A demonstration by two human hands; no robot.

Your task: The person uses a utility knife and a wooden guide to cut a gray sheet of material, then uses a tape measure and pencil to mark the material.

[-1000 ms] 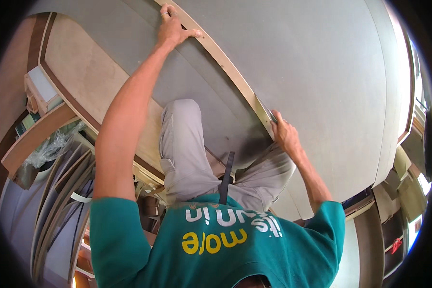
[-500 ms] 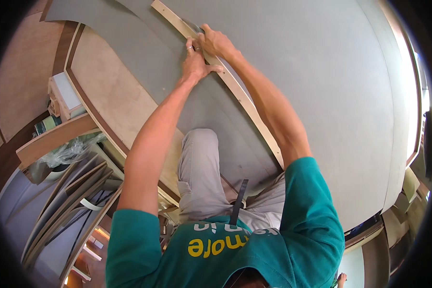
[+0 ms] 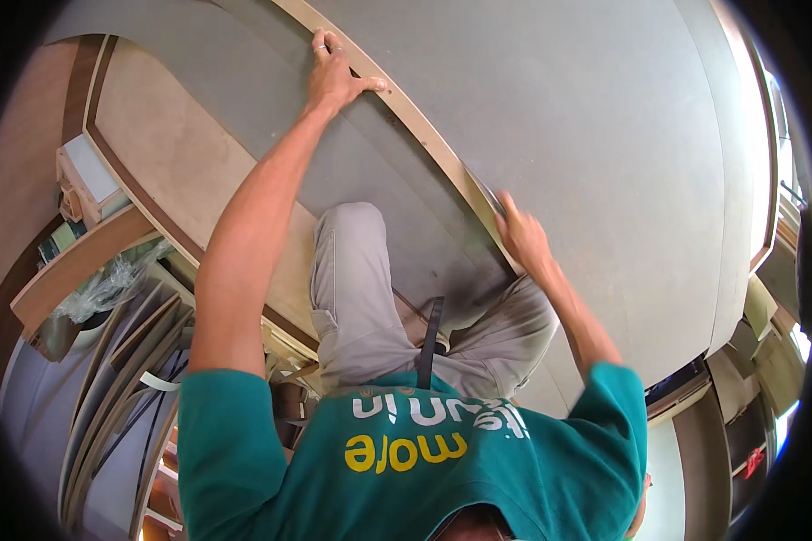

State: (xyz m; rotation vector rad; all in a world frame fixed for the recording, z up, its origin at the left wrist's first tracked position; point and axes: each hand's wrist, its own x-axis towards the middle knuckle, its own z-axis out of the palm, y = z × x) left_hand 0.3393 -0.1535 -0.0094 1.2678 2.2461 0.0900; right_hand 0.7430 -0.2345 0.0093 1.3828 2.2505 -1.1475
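Note:
A long, thin, light wooden strip (image 3: 415, 122) lies slantwise on a large grey panel (image 3: 604, 135). My left hand (image 3: 338, 79) is at its far part, fingers curled over the strip's edge and thumb laid across it. My right hand (image 3: 523, 236) presses on the strip's near end, fingers stretched along it. I kneel on the panel in grey trousers (image 3: 361, 288), just left of the strip.
A beige board with a dark brown border (image 3: 167, 171) lies under the grey panel on the left. Several thin sheets (image 3: 108, 397) stand stacked on edge at lower left beside a clear plastic bag (image 3: 108, 287). Shelves and clutter (image 3: 767, 334) line the right rim.
Half a second ago both hands were together at the strip's far part. My right hand has slid back to the near end; my left hand stays far up the strip.

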